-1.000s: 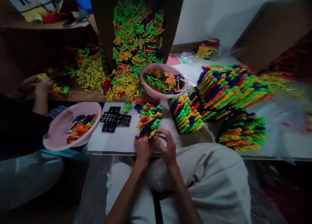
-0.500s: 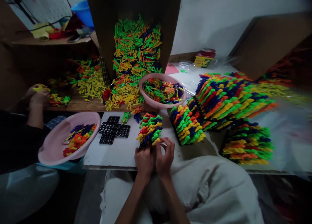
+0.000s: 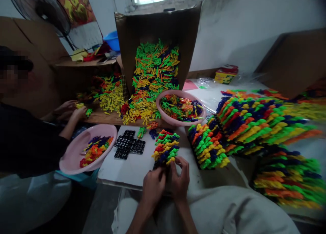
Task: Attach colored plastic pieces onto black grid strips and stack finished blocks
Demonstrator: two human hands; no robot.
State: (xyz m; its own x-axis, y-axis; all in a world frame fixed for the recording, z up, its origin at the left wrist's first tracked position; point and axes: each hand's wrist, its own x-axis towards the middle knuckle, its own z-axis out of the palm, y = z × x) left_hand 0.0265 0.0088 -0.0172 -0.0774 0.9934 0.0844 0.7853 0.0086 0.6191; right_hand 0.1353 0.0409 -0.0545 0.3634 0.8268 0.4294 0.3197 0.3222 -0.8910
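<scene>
In front of me a small black tray [image 3: 155, 165] stands on the white tabletop, packed with rows of little plastic figures [image 3: 166, 144] in red, green, yellow, orange and dark blue. My left hand [image 3: 152, 186] is closed at the tray's near edge, fingers curled around it. At the near right corner my right hand [image 3: 181, 179] pinches a yellow figure [image 3: 171, 159] between thumb and forefinger, the other fingers bent. Left of the tray lie bare black grid trays [image 3: 129, 145], overlapping in a cross. A few loose figures [image 3: 141, 132] lie behind them.
Filled trays [image 3: 207, 147] stand to the right, with a larger stack [image 3: 254, 120] beyond. A pink basin [image 3: 163, 117] of figures sits behind, before a cardboard box [image 3: 188, 34] spilling more. At left, a co-worker's hands [image 3: 77, 113] hold yellow pieces near another pink basin [image 3: 65, 159].
My view has tilted up and swung left, so everything sits lower and farther right. Both hands stay at the tray's near edge, the right still pinching at its corner.
</scene>
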